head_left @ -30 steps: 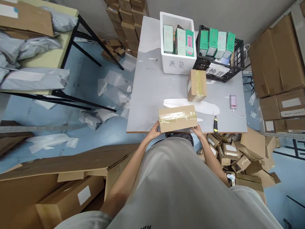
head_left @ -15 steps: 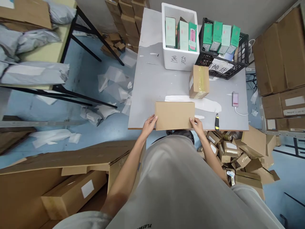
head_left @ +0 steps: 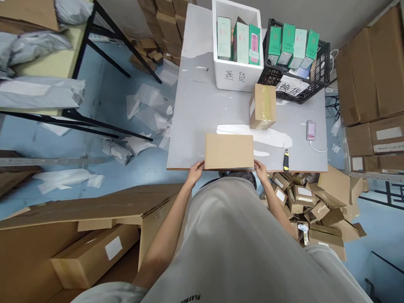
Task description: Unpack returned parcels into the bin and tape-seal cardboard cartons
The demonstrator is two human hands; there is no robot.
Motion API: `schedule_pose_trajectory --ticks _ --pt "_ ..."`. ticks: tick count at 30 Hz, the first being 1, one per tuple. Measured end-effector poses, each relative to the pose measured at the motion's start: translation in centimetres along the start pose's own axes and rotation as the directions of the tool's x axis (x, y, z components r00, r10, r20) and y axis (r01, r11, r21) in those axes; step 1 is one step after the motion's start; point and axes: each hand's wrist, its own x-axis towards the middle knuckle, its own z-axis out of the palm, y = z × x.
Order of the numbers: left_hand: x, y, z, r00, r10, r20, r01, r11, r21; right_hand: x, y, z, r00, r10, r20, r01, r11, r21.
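A plain brown cardboard box (head_left: 229,151) is at the table's front edge, its broad face toward me. My left hand (head_left: 196,171) grips its lower left corner with the fingers closed. At the lower right corner, my right hand (head_left: 260,171) is closed on the same box; some fingertips are hidden. Just behind it lies a white paper strip (head_left: 274,138). A taped cardboard box (head_left: 263,107) stands farther back on the table. To the right of my right hand is a black and yellow utility knife (head_left: 286,160).
On the grey table (head_left: 195,105) stand a white foam bin (head_left: 235,78) and a black crate (head_left: 315,90), both holding green-and-white boxes. A pink-screened device (head_left: 311,130) with a cable lies right. Discarded cartons (head_left: 304,195) pile below right; a large open carton (head_left: 94,206) is left.
Both hands have slid to the box's lower corners, and their thumbs no longer lie over its face. The box's right edge has shifted left. The whole view has moved slightly.
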Motion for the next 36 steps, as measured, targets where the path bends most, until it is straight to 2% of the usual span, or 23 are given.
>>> schedule_pose_trajectory --ticks 3,7,11,16,20,26,29,32,36 --pt "-1.2 -0.1 0.5 1.0 -0.019 -0.004 0.019 1.0 -0.003 -0.4 0.2 0.6 0.999 -0.018 0.033 0.018 1.0 -0.008" --pt "-2.1 0.9 1.0 0.999 0.001 -0.032 -0.002 1.0 -0.024 -0.5 -0.5 1.1 0.997 -0.055 0.045 0.056 0.998 -0.01" --pt "-1.9 3.0 0.7 0.994 0.056 -0.093 -0.06 0.997 -0.046 -0.2 -2.1 0.4 0.994 -0.103 0.032 0.104 0.995 -0.006" --pt "-1.3 6.4 0.1 0.957 0.224 -0.183 -0.232 0.972 -0.025 0.2 -5.3 -0.8 0.981 -0.188 -0.043 0.188 0.982 -0.011" --pt "-1.0 7.7 -0.1 0.94 0.269 -0.208 -0.274 0.962 0.006 0.3 -6.7 -1.2 0.968 -0.239 -0.082 0.235 0.97 -0.055" --pt "-0.9 7.2 0.2 0.966 0.195 -0.169 -0.198 0.98 -0.001 1.2 -5.5 -0.4 0.973 -0.197 -0.12 0.188 0.978 -0.09" --pt "-0.7 6.6 0.1 0.975 0.188 -0.121 -0.193 0.981 -0.035 1.8 -4.2 -0.3 0.976 -0.189 -0.106 0.188 0.982 -0.02" --pt "0.0 5.5 -0.1 0.988 0.128 -0.085 -0.138 0.984 -0.117 2.3 -2.7 -0.5 0.992 -0.098 -0.078 0.102 0.993 0.056" --pt "1.0 3.7 -0.3 0.997 0.056 -0.058 -0.057 0.998 -0.015 2.5 -1.1 -0.3 0.998 -0.021 -0.054 0.022 0.999 0.029"
